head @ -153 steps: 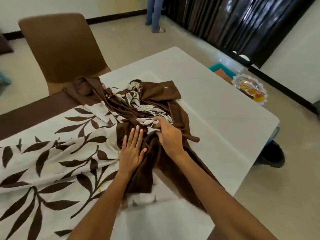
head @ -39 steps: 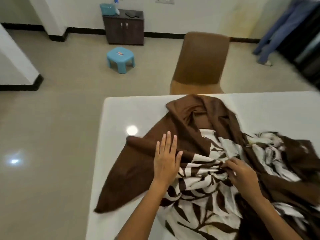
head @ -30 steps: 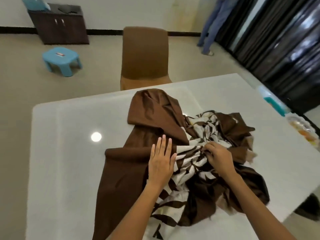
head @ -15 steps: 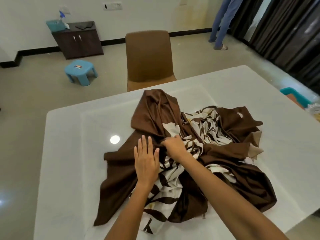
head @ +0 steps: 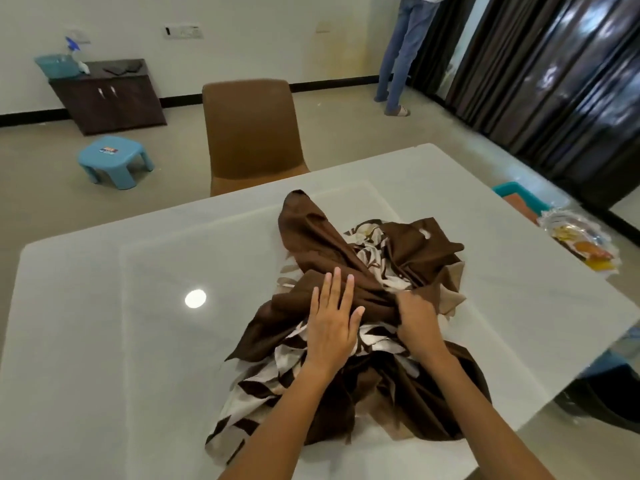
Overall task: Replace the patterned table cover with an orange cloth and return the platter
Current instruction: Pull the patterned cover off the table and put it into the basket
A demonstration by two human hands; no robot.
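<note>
The patterned table cover (head: 408,251), brown with white leaf print, lies bunched in a heap on the bare white table (head: 104,306). My left hand (head: 334,323) presses flat on the heap, fingers spread. Just to its right, my right hand (head: 415,317) is closed around a brown fold of the cover. The platter (head: 581,240), clear with orange and yellow contents, sits off the table's right edge. An orange cloth (head: 521,206) shows inside a teal bin beyond it.
A brown chair (head: 251,133) stands at the table's far side. A blue stool (head: 112,161) and a dark cabinet (head: 109,95) are on the floor at the back left. A person in jeans (head: 401,53) stands by dark curtains (head: 554,74).
The cover has been gathered from the left side into a tighter heap at the table's middle. My right hand shifted to the right of my left hand and gripped a new fold.
</note>
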